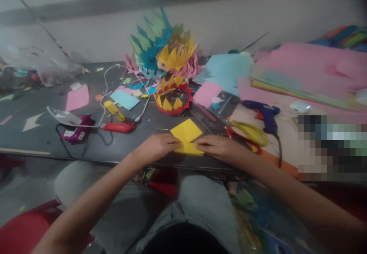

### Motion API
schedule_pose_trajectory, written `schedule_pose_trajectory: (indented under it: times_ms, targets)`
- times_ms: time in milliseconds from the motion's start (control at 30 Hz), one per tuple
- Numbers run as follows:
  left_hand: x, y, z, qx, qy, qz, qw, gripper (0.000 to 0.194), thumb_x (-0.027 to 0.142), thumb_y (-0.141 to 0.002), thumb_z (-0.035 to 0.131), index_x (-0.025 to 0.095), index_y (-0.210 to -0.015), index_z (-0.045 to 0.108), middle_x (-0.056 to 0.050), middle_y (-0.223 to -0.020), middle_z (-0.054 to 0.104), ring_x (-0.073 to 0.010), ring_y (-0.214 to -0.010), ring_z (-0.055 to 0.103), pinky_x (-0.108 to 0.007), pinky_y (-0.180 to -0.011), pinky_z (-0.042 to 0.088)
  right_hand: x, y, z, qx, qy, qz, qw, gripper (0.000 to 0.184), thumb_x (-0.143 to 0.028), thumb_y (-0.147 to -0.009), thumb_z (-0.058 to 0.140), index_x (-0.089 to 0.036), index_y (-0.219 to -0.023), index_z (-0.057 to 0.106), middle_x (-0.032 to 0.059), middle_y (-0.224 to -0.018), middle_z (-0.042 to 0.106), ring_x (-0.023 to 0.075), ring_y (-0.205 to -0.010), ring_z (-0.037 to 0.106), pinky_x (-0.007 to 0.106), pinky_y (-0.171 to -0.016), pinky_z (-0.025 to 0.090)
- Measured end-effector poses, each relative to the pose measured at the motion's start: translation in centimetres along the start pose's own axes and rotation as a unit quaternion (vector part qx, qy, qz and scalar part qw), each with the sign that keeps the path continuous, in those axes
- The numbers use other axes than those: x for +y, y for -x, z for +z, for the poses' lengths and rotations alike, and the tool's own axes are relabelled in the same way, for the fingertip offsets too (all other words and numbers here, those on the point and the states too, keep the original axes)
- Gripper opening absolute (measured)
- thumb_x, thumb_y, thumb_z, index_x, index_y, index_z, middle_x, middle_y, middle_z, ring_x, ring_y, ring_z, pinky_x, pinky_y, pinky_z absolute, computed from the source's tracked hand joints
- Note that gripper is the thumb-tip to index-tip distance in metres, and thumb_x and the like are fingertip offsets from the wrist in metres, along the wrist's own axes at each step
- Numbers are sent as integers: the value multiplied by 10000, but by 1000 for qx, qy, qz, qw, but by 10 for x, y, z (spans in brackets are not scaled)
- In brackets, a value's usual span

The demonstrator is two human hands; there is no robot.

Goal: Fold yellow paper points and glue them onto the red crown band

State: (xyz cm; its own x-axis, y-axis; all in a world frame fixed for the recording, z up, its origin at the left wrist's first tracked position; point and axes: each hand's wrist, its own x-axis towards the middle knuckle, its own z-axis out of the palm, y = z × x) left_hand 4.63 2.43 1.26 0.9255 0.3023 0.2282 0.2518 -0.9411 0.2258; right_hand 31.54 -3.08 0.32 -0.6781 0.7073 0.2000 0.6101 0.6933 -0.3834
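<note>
A partly folded yellow paper [187,131] lies at the table's front edge, its upper part a diamond and its lower part a folded strip. My left hand [160,147] pinches the left side of that strip between thumb and fingers. On the opposite side, my right hand [212,146] grips the strip with bent fingers. Just beyond the paper sits a red paper ring [173,110] with yellow points standing along it. Scissors [249,133] with red and yellow handles lie to the right of my right hand.
A dark blue glue gun [265,114] rests at the right, near large pink sheets [312,65]. Left of the hands are a yellow glue stick [114,110], a red-handled tool [118,127] and a purple power adapter [77,129] with a cable. Pointed paper crowns [155,47] are heaped against the wall.
</note>
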Motion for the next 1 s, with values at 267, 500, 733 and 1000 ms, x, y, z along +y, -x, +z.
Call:
schedule_pose_trajectory:
  times_ms: [267,500,733,1000]
  targets:
    - [1,0,-4,-23,-9,31,999,279,79,-873,475,180,-1098,605,-103,-1095,652,-196,-964,626,-343,-825,517,-2,-2,-4,-58,-23,45,997,323,-232,-917,386,-263,-1130,627,47,-1168,636,194,-1087,567,350,-922,445]
    - [2,-1,-6,-85,-68,21,994,289,80,-872,481,196,-1114,588,-80,-1164,618,-195,-999,610,-328,-861,503,-2,0,-2,-58,-34,55,996,305,-265,-921,399,-260,-1124,627,34,-1168,635,188,-1070,574,321,-909,434]
    - [2,-3,-9,-59,-90,63,992,254,89,-860,516,133,-1104,569,-105,-1102,637,-208,-932,618,-328,-787,520,-2,0,-3,-56,55,-24,997,329,-237,-946,354,-204,-1146,614,81,-1158,635,192,-1051,571,322,-881,430]
    - [0,-3,-9,-63,-113,73,989,245,112,-879,502,152,-1112,566,-94,-1108,634,-189,-955,615,-308,-793,515,0,0,-2,-53,130,-74,987,340,-226,-955,331,-200,-1149,610,85,-1121,645,189,-996,589,321,-820,469]
